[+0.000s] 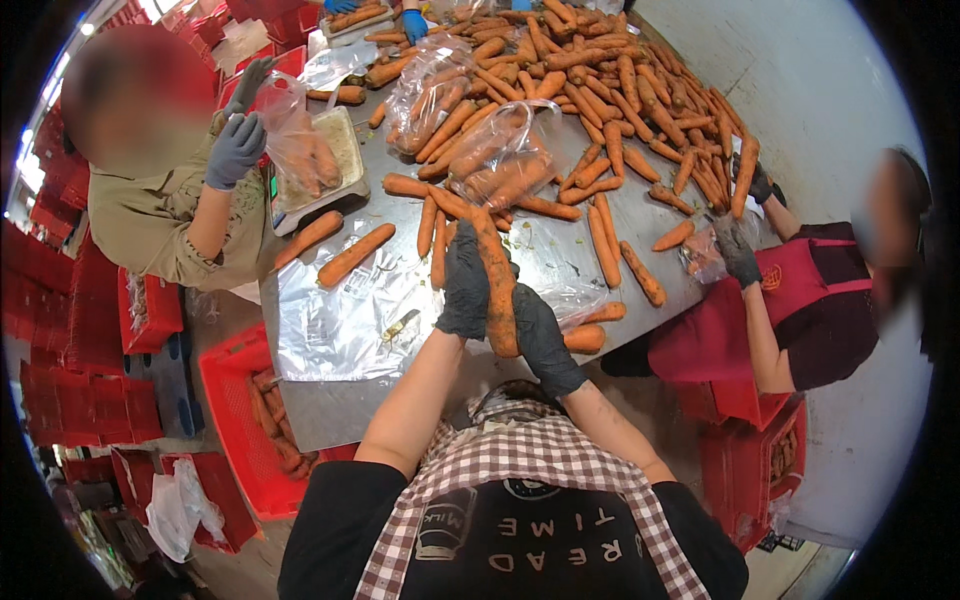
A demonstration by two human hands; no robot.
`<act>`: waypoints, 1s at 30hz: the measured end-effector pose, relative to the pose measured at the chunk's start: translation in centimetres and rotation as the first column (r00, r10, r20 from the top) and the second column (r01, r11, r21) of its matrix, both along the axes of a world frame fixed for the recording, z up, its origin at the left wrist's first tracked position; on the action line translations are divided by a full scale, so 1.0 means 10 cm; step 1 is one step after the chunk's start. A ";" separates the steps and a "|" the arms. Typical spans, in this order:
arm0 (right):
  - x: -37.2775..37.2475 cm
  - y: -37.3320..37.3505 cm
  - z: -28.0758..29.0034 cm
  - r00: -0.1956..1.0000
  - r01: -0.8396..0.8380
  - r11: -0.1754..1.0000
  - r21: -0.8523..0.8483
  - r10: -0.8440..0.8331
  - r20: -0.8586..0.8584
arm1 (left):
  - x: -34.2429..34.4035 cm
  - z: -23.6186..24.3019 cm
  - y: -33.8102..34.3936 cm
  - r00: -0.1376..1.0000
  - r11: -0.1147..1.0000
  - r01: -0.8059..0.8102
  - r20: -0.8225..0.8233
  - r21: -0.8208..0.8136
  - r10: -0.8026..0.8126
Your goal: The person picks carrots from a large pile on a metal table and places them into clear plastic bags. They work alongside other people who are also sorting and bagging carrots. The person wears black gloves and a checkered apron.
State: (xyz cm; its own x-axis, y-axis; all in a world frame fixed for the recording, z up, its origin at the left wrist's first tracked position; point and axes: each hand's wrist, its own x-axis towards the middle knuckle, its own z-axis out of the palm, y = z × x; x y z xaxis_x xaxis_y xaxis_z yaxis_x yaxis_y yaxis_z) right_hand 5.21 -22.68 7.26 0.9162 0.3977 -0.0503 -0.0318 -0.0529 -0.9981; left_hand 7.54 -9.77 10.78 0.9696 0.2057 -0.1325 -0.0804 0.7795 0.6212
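My left hand (464, 285) and my right hand (543, 335), both in black gloves, are closed round a large, dirt-marked carrot (498, 275) held upright in the picture at the near edge of the steel table (366, 409). A flattened clear plastic sheet (330, 320) lies left of my hands, with a small yellowish scrap on it. Behind my right hand is a partly hidden plastic bag (578, 305) with carrots beside it. Beyond my hands lie loose carrots and a filled clear bag of carrots (505, 160).
A carrot pile (620, 90) covers the back table. A co-worker (160, 190) holds a bag over a scale (345, 170) at left; another (770, 320) handles carrots at right. Blue-gloved hands (413, 25) show at the back. Red crates (230, 440) stand around the table.
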 end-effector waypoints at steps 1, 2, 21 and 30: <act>-0.01 0.00 0.06 0.994 -0.040 0.996 0.077 0.047 -0.096 | 0.00 -0.06 0.04 0.998 0.997 0.051 0.038 -0.060 -0.048; 0.00 0.00 0.12 0.978 -0.072 0.985 0.159 0.101 -0.184 | 0.00 -0.04 0.08 0.992 0.992 0.110 0.074 -0.057 -0.106; 0.44 -0.30 0.12 0.720 -0.086 0.880 0.468 0.379 -0.581 | 0.00 -0.10 0.05 1.000 0.999 -0.024 -0.018 -0.031 0.024; 0.73 -0.73 0.09 0.969 -0.070 0.978 0.197 0.114 -0.219 | 0.16 -0.65 -0.07 0.985 0.979 -0.154 -0.093 -0.132 0.143</act>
